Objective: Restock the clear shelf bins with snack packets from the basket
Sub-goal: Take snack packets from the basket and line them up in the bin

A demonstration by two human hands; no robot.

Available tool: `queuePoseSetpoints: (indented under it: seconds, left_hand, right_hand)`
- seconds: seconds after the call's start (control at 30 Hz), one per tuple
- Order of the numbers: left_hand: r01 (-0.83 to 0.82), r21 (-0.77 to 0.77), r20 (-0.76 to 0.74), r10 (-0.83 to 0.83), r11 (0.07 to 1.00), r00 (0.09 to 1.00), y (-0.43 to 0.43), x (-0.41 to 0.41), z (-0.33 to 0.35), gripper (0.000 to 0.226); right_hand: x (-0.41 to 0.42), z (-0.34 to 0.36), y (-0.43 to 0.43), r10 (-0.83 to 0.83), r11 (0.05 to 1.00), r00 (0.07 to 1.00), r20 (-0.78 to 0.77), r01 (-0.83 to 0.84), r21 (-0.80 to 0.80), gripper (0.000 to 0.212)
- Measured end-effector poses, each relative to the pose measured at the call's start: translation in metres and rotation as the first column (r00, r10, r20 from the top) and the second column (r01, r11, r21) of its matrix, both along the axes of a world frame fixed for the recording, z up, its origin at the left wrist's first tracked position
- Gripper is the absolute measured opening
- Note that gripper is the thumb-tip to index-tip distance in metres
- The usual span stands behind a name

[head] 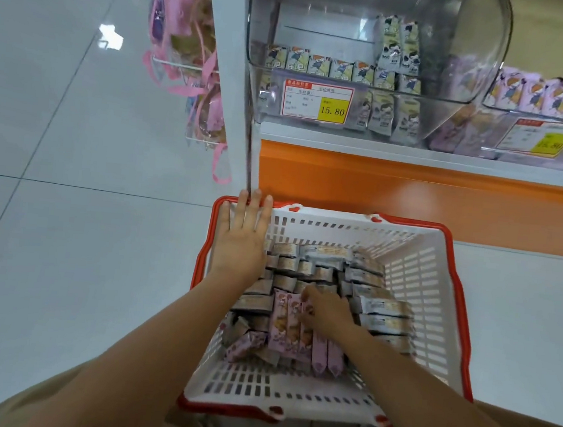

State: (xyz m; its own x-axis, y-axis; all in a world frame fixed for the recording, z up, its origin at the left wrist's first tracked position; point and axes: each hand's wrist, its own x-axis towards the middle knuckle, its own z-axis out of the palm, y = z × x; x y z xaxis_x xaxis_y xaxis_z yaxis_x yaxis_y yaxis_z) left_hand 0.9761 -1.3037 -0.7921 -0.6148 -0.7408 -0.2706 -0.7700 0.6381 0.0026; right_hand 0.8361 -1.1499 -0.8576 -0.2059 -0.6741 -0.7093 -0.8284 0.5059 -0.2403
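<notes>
A white plastic basket (411, 277) with a red rim stands on the floor below the shelf, holding several grey snack packets (380, 312) and several pink snack packets (282, 330). My left hand (241, 240) lies flat with straight fingers over the basket's far left corner. My right hand (324, 312) is down inside the basket, fingers curled round the upper ends of the pink packets. Above, the left clear shelf bin (467, 52) holds grey-blue packets, its lid raised. The right clear bin (556, 98) holds pink packets.
Price labels hang on both bins, one reading 15.80 (316, 103). An orange shelf base (413, 191) runs behind the basket. Pink-strapped clear bags (192, 50) hang on a hook at the shelf's left end. Glossy tiled floor (55, 157) spreads to the left.
</notes>
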Motion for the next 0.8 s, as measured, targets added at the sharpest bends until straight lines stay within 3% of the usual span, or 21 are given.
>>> queuePoseSetpoints:
  seconds: [0.1,0.27,0.67,0.8]
  left_hand:
    - [-0.003,0.008,0.003,0.003,1.000,1.000,0.000,-0.001,0.003,0.099]
    - [-0.003,0.015,-0.002,0.004,1.000,1.000,0.001,-0.001,0.004,0.097]
    - [-0.010,0.018,0.011,0.009,1.000,1.000,0.001,-0.002,0.002,0.099]
    - [-0.006,0.042,0.017,0.005,0.999,1.000,0.000,-0.002,0.010,0.095]
  right_hand:
    - [0.004,-0.003,0.004,-0.034,0.998,0.999,-0.017,0.033,-0.048,0.036]
    - [0.012,-0.009,0.005,0.007,1.000,0.998,-0.060,-0.007,0.005,0.058]
    - [0.004,-0.002,0.007,-0.111,0.981,0.994,0.024,0.113,-0.155,0.036]
    - [-0.002,0.014,0.001,-0.188,0.930,0.971,0.144,0.224,-0.292,0.026]
